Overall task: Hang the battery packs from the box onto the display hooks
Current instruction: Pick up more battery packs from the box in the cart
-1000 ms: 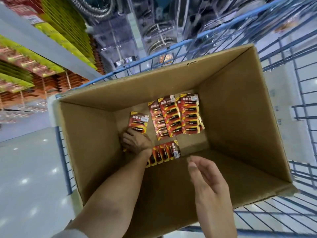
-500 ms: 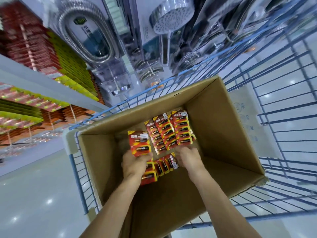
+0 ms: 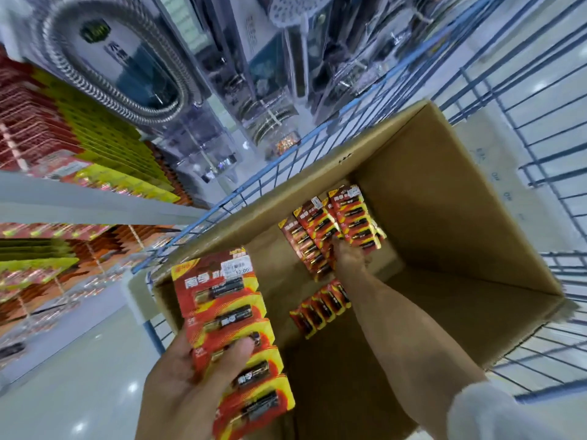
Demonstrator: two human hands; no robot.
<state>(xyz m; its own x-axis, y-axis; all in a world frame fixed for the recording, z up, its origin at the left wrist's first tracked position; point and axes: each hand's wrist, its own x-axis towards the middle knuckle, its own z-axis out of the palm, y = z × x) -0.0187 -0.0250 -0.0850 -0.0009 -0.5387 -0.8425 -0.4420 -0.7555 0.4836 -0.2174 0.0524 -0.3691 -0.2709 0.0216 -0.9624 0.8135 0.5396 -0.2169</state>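
A big open cardboard box (image 3: 444, 217) stands in a blue wire cart. My left hand (image 3: 187, 385) holds a long red-and-yellow strip of battery packs (image 3: 228, 312) lifted above the box's near left corner, thumb across its front. My right hand (image 3: 347, 258) reaches down to the box floor and rests on the stack of battery packs (image 3: 333, 227) at the far side; whether its fingers grip a pack I cannot tell. Another strip of battery packs (image 3: 320, 308) lies flat on the box floor beside my right forearm.
The blue wire cart (image 3: 540, 100) surrounds the box. To the left, shelves (image 3: 79, 198) carry hanging red and yellow-green packs. Ahead hang packaged shower hoses (image 3: 127, 68) and a shower head (image 3: 292, 11). Glossy floor lies at lower left.
My left hand has lifted a strip of battery packs up out of the box toward me. My right hand has moved deeper onto the far stack. The view tilted up.
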